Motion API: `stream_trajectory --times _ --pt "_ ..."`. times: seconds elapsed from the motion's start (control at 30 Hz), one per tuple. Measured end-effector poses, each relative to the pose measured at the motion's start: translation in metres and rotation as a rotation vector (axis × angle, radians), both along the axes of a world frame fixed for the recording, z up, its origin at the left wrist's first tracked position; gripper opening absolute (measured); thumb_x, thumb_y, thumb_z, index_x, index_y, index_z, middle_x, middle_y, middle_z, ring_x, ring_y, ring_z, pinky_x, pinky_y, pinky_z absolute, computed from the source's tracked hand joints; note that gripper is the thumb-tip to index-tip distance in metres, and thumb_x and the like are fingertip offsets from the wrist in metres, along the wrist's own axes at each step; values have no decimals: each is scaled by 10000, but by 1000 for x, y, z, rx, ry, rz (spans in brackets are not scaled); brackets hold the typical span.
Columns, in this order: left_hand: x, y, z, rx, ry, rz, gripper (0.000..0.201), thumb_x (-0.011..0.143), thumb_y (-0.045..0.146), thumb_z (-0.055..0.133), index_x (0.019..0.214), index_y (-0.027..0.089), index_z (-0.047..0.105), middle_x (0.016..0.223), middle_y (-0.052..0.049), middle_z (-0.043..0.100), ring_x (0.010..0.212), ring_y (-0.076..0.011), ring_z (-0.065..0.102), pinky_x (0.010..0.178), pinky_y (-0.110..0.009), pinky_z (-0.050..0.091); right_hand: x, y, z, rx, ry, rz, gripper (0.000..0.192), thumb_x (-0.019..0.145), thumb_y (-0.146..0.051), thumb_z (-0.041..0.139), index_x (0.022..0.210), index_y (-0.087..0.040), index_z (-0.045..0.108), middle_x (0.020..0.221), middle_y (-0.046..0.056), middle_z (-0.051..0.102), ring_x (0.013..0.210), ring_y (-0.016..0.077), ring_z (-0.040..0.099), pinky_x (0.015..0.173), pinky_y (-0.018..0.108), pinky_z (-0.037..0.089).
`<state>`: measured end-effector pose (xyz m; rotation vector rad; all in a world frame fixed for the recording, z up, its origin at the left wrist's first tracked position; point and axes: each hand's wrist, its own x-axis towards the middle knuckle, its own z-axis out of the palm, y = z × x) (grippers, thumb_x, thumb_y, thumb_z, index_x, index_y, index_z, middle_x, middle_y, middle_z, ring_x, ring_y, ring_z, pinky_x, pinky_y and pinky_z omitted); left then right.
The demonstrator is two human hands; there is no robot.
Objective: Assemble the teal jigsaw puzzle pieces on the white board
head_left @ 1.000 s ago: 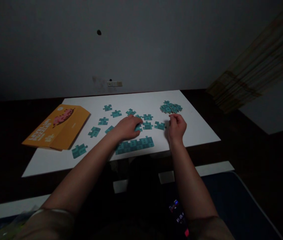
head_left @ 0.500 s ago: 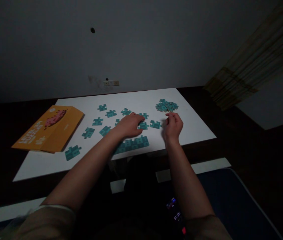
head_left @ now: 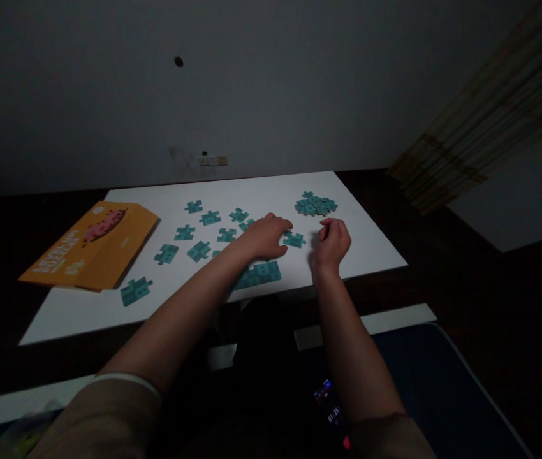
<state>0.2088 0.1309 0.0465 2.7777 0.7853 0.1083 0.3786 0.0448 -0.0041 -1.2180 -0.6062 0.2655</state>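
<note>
Several teal puzzle pieces lie scattered on a white table [head_left: 84, 306]. My left hand [head_left: 265, 237] rests flat over loose pieces in the middle, its fingertips next to a single teal piece [head_left: 294, 240]. A joined strip of pieces [head_left: 261, 274] lies just under my left wrist near the front edge. My right hand [head_left: 331, 242] hovers to the right with fingers curled loosely; whether it holds a piece cannot be seen. A small heap of pieces [head_left: 315, 204] sits beyond my right hand.
An orange puzzle box [head_left: 90, 244] lies at the table's left. Loose pieces such as one lone piece [head_left: 136, 291] sit near the front left. A wall with a socket [head_left: 212, 160] stands behind. A dark device with lit digits [head_left: 331, 411] lies in my lap.
My left hand has slid right across the loose pieces toward the single piece. My right hand has stayed near the heap. The view has shifted slightly.
</note>
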Motion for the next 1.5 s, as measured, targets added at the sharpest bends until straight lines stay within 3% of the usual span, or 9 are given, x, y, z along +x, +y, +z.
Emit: stream_trajectory --times 0.17,0.4,0.6,0.77,0.87,1.03,1.2,1.37,1.5 --pt "15 -2 -4 -42 -18 20 638 934 301 759 1561 209 687 1448 -145 801 1415 -359 667 1161 -478 605 2 0 0 18 26 -35 235 1019 -417 532 860 -267 618 638 -62 396 580 167 363 585 332 238" --pt "10 -1 -9 -75 -60 5 627 923 284 765 1544 232 701 1402 -118 817 1393 -338 682 1156 -453 597 1 0 -1 30 6 6 256 1025 -425 535 847 -267 629 641 -54 421 591 165 383 592 328 255" --pt "8 -16 -5 -42 -37 7 595 935 310 768 1521 215 723 1360 -134 822 1363 -357 688 1119 -466 609 1 0 1 29 9 1 240 979 -411 561 804 -264 637 632 -54 435 586 162 380 588 332 251" --pt "0 -29 2 31 4 67 577 985 471 794 1499 215 734 1358 -159 814 1393 -394 670 1143 -520 595 2 0 0 -4 -9 -1 239 967 -425 563 806 -265 638 626 -55 432 588 164 373 592 338 244" --pt "-19 -20 6 21 -36 149 654 981 516 800 1560 231 697 1424 -147 804 1415 -393 659 1153 -533 595 1 1 0 -18 -6 -14 220 952 -419 566 810 -265 632 626 -53 430 588 164 368 593 341 233" --pt "-48 17 9 12 -68 279 706 936 422 797 1604 238 664 1461 -130 800 1441 -390 647 1167 -532 591 -1 2 2 -68 -23 -27 214 973 -409 540 830 -265 606 655 -38 433 615 170 382 599 344 238" --pt "-35 38 3 5 -1 273 727 937 362 774 1638 228 637 1494 -167 767 1484 -401 628 1180 -535 585 -1 0 2 -88 -25 -12 204 974 -399 548 839 -261 613 658 -38 435 624 174 389 601 338 258" --pt "-9 37 -2 -12 25 226 700 963 342 763 1637 215 626 1424 -171 786 1456 -393 652 1159 -529 599 -1 0 -1 -91 -11 21 202 976 -412 562 850 -264 617 660 -45 426 615 172 390 591 325 243" --pt "-22 38 8 14 -10 165 670 989 359 756 1632 220 628 1470 -165 770 1480 -380 635 1182 -511 589 -1 -1 -1 -105 -38 27 213 981 -422 576 855 -259 632 667 -37 449 620 173 406 591 326 260"
